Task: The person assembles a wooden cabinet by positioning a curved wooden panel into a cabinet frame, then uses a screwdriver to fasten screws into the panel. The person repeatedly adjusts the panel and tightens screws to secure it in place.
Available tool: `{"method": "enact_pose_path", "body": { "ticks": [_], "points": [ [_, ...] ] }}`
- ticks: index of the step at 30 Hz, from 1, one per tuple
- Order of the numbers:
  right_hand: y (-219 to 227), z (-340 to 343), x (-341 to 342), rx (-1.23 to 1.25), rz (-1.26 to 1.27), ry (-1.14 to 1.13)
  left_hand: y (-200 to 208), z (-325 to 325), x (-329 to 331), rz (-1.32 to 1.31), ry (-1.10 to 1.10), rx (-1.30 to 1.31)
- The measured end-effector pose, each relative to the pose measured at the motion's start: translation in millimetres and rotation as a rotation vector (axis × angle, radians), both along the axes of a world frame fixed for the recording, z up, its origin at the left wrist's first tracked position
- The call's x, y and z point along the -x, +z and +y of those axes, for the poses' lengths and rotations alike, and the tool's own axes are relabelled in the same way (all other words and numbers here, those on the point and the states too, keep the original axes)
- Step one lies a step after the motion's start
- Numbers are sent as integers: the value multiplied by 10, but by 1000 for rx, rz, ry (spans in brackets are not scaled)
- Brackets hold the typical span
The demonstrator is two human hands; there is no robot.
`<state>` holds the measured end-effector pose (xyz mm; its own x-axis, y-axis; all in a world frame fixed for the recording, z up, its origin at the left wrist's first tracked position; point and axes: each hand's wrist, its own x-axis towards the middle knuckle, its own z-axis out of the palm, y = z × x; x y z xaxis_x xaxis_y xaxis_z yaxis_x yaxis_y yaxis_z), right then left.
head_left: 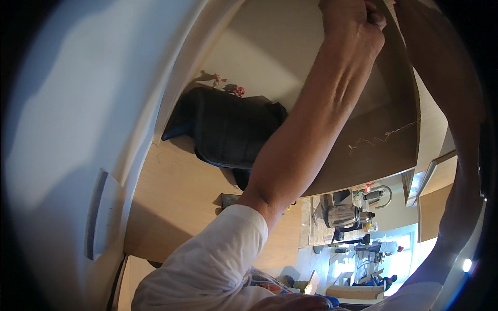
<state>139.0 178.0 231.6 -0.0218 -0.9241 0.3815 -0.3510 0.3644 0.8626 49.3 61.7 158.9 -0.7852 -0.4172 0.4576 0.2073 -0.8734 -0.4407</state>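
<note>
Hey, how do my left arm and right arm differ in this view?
The left arm slants across the middle; the right arm curves along the right rim.
The left arm is more brightly lit, the right arm mostly in shadow.
The left hand shows partly, fingers curled; the right hand is out of view.
Both forearms are bare and extend toward the top edge.

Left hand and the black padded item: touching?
Apart. In the head view, the left hand is at the top edge; pale panel shows between it and the black padded item lower down.
</note>
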Motion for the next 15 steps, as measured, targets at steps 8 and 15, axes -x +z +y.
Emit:
{"method": "enact_pose_path", "body": {
  "ticks": [8, 15],
  "points": [
    [27, -64, -15, 3, 8, -11, 16, -38, -69, -15, -41, -29],
    [40, -15, -87, 11, 3, -26, 21, 104, -98, -2, -113, -35]
  ]
}}
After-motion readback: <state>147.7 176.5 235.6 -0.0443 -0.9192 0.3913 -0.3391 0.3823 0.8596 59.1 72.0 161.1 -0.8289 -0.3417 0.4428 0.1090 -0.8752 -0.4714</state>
